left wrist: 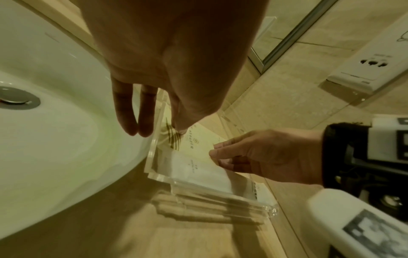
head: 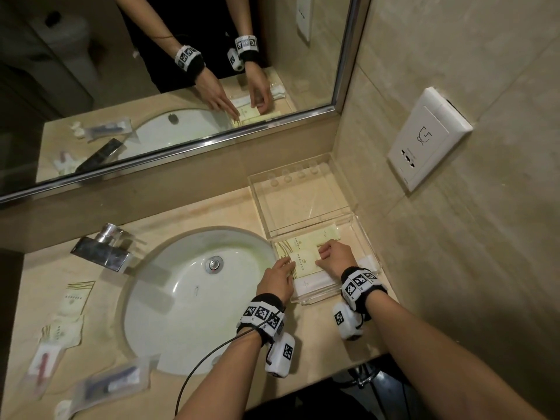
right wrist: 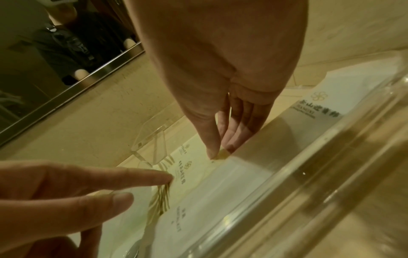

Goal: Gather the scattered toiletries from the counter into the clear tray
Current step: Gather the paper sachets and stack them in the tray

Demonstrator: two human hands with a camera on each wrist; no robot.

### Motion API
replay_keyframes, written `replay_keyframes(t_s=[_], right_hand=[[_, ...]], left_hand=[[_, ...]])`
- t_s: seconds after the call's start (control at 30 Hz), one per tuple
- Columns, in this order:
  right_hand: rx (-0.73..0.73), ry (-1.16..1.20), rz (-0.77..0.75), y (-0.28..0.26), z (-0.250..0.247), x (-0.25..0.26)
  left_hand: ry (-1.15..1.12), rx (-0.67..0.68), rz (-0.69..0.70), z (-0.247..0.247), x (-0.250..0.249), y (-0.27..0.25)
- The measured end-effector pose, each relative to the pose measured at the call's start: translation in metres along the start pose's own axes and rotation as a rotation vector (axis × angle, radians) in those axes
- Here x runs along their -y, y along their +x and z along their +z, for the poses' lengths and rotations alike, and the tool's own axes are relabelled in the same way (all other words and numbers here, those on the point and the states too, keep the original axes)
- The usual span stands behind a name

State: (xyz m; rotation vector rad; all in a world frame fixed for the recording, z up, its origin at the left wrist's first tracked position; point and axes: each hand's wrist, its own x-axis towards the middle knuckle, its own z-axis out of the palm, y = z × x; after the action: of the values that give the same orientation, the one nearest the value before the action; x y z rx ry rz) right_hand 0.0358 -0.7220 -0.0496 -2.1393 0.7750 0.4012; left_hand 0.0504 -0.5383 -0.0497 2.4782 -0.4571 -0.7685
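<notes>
Both hands work in the tray point(head: 368, 237) at right of the head view. Right hand point(head: 336, 256) pinches a packet point(head: 304, 263); left hand point(head: 277, 278) touches it, fingers straight. Only the head view shows more packets point(head: 75, 298) lower left, beside the sink point(head: 194, 262).

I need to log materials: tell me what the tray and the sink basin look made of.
Clear tray: likely acrylic, glossy; see-through walls with thick edges that catch the light.
Sink basin: looks like glazed white ceramic, smooth with soft reflections; porcelain or similar, can't confirm.
</notes>
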Motion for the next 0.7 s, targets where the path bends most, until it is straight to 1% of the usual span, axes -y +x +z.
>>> replay_keyframes(t_s=[0.1,0.2,0.3,0.37,0.5,0.7], right_hand=[[-0.019,0.031,-0.007,-0.003,-0.009,0.004],[-0.038,0.14,-0.042,-0.01,-0.022,0.017],[-0.046,0.193,-0.171,-0.021,-0.024,0.043],[-0.021,0.225,-0.268,-0.031,-0.016,0.066],[0.137,0.26,-0.397,-0.049,0.025,0.114],[0.41,0.176,-0.55,-0.084,0.105,0.161]], left_hand=[[-0.11,-0.066,0.015,-0.011,-0.002,-0.004],[-0.305,-0.172,-0.04,-0.034,0.001,-0.016],[-0.555,-0.26,-0.137,-0.06,0.014,-0.04],[-0.687,-0.341,-0.206,-0.075,0.028,-0.061],[-0.785,-0.522,-0.326,-0.095,0.068,-0.113],[-0.85,-0.736,-0.514,-0.098,0.12,-0.2]])
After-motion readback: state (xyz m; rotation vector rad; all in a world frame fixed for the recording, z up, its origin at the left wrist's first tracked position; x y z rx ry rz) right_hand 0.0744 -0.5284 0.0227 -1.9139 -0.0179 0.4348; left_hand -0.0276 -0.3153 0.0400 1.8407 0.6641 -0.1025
